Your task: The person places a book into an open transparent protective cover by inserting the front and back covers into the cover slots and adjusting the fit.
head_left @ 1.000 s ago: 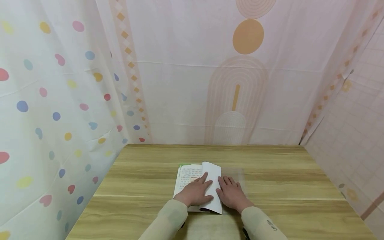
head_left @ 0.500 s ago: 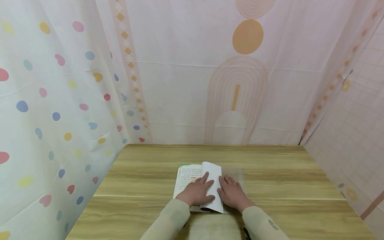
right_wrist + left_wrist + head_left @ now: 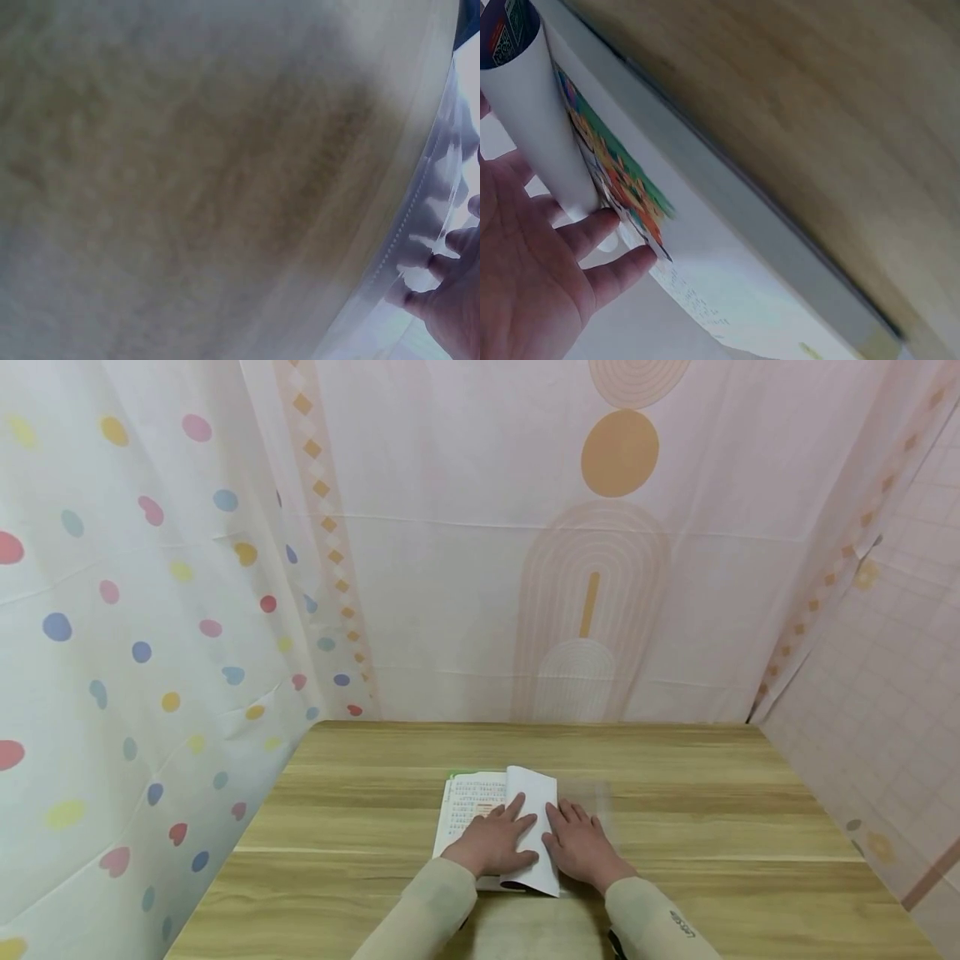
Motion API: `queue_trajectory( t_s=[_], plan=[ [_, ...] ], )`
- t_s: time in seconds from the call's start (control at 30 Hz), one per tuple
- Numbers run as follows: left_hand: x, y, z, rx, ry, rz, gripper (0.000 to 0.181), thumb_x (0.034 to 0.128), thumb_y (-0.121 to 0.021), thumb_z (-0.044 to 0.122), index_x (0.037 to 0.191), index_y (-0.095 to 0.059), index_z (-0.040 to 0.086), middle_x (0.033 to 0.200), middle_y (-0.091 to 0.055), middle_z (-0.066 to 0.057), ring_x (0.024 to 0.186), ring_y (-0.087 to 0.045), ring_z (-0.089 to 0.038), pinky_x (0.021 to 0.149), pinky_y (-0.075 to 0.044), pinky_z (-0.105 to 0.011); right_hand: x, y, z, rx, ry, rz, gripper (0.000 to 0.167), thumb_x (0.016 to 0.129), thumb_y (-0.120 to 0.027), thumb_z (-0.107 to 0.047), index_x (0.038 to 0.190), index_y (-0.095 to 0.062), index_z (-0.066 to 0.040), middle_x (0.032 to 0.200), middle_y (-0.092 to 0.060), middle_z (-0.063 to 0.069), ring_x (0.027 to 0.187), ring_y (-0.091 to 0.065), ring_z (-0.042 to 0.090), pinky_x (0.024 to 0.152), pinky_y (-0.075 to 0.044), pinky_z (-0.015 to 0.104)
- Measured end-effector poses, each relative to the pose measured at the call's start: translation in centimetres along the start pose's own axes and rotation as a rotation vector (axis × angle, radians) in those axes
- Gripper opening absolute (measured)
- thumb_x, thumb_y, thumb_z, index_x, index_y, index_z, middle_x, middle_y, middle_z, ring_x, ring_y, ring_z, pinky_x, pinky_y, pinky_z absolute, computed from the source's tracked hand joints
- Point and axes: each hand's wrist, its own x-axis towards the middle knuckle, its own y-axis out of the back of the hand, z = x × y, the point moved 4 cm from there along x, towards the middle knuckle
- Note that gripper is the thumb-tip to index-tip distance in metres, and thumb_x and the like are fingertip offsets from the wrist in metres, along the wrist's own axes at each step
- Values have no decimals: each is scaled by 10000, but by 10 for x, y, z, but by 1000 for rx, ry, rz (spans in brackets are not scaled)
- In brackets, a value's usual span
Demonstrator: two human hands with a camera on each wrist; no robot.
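Note:
A thick book point(image 3: 467, 802) with printed pages lies on the table, a green edge showing at its top left corner. Its white flap point(image 3: 534, 785), which seems to be a cover, bends over toward the right; a dark printed side shows inside the curl point(image 3: 508, 37) in the left wrist view. My left hand point(image 3: 491, 843) rests with spread fingers across the page and the flap. Beside the flap's right edge, my right hand point(image 3: 581, 843) lies flat on a clear plastic sheet point(image 3: 602, 802). In the right wrist view, this plastic point(image 3: 401, 240) has a dotted seam under the fingertips.
The wooden table point(image 3: 360, 827) extends to both sides and behind the book. A patterned curtain point(image 3: 450, 610) hangs along its back edge, with a dotted curtain point(image 3: 150, 735) on the left and a pale one point(image 3: 885, 693) on the right.
The white flap's right edge has shifted very slightly to the right, the left hand along with it. The right hand stays nearly where it was.

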Motion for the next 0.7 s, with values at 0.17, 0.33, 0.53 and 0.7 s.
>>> queue_trajectory(
  t_s=[0.17,0.33,0.53,0.7],
  plan=[
    [1,-1,4,15,3,12,644,930,-580,542,1485,-483,230,1619,-270,-39,1373,-418,-346,1009,-420,-561,-1,-1,-1,-24,3,-10,515,1042,-483,-291,1485,-433,-33,1537,-346,246,1415,-290,446,1092,-220,671],
    [-1,-4,2,0,-16,23,659,935,-564,555,1492,-474,213,1629,-242,-54,1380,-410,-348,1022,-414,-550,-2,-1,-3,-50,13,-4,498,1043,-473,-298,1473,-461,-47,1526,-369,240,1408,-303,451,1088,-232,670],
    [-5,-4,-3,-90,-35,15,738,948,-565,538,1534,-387,127,1642,-181,-91,1404,-386,-303,1068,-395,-494,-2,-1,-3,-62,12,-7,503,1045,-466,-308,1483,-454,-61,1529,-368,233,1410,-302,449,1086,-238,668],
    [-6,-5,-3,-68,-39,16,755,947,-565,535,1541,-368,112,1638,-190,-103,1416,-369,-294,1093,-376,-451,-2,-1,-1,-59,2,-20,515,1048,-463,-308,1496,-430,-58,1537,-357,231,1417,-290,448,1092,-228,666]
  ],
)
